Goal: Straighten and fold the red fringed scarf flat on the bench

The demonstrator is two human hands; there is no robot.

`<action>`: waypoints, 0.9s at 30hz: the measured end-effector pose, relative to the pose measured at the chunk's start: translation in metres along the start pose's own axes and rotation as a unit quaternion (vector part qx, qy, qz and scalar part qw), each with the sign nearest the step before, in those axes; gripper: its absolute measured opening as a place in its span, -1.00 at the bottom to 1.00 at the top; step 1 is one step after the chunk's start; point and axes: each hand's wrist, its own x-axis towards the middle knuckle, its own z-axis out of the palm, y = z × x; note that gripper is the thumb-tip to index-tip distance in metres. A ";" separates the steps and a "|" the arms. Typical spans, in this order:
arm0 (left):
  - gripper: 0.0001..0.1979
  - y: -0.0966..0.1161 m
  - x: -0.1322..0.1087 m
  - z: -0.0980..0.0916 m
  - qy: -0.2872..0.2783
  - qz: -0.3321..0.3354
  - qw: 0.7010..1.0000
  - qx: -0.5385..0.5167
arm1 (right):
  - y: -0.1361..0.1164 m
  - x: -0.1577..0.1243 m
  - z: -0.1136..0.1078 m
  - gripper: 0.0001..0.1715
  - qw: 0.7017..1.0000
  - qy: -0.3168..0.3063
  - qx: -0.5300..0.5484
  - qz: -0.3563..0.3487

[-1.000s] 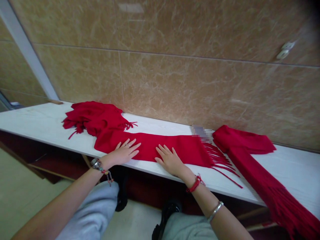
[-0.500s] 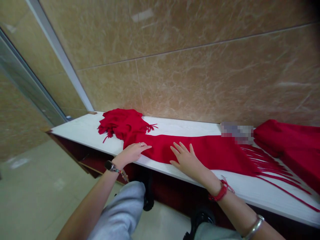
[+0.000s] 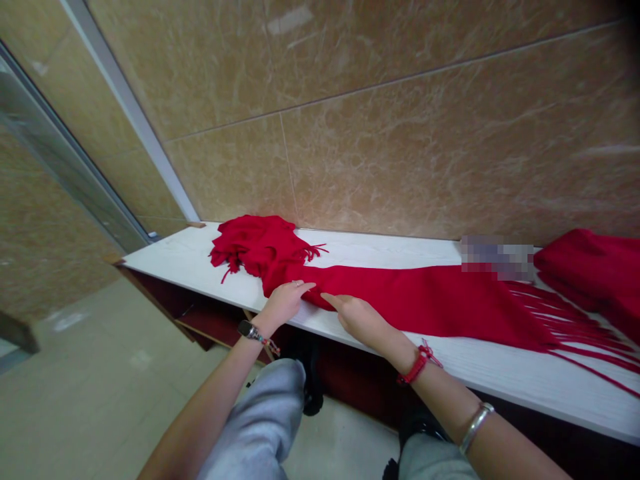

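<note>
A long red scarf point(image 3: 430, 297) lies stretched along a white shelf top point(image 3: 370, 248), with its fringe spread out at the right. Its left part runs into a bunched red heap point(image 3: 255, 243) that has tassels. My left hand point(image 3: 286, 303) is closed on the near edge of the scarf beside that heap, its index finger pointing right. Close by on the right, my right hand point(image 3: 363, 320) rests at the same edge, one finger reaching left and the others curled on the cloth. The undersides of both hands are hidden.
Another folded red cloth point(image 3: 595, 267) sits at the right end, next to a blurred-out item point(image 3: 497, 257). A tan tiled wall point(image 3: 400, 147) rises behind the shelf. Below the top are dark red compartments point(image 3: 220, 328), and my knees are close to the front.
My right hand has moved left along the scarf, near my left hand, and its spread fingers have curled in. My left hand stays at the near edge. The view has shifted slightly.
</note>
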 end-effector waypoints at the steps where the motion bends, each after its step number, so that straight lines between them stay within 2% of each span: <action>1: -0.46 0.000 0.000 0.000 0.007 -0.003 1.000 -0.004 | 0.002 0.000 0.001 -0.44 1.000 0.008 0.008 0.007; 7: -0.55 0.011 -0.002 -0.011 0.007 0.032 0.999 0.009 | 0.008 0.006 0.000 -0.70 0.996 0.036 0.055 0.054; 12: -0.61 0.020 0.000 -0.014 0.021 0.020 0.999 0.032 | 0.005 0.009 -0.005 -0.76 0.996 0.030 0.053 0.068; 17: -0.56 0.006 0.002 -0.017 0.041 0.011 0.999 0.034 | 0.007 0.006 -0.004 -0.78 0.995 0.040 0.063 0.061; 21: -0.69 -0.010 -0.001 -0.016 0.021 0.002 1.000 0.020 | 0.009 0.004 -0.003 -0.81 0.996 0.044 0.063 0.038; 24: -0.70 -0.011 -0.002 -0.014 0.018 0.003 0.999 0.027 | 0.010 0.003 -0.002 -0.82 0.997 0.040 0.058 0.036; 27: -0.74 -0.004 -0.001 -0.015 0.051 0.003 0.998 0.044 | 0.010 0.003 -0.001 -0.83 0.997 0.041 0.050 0.030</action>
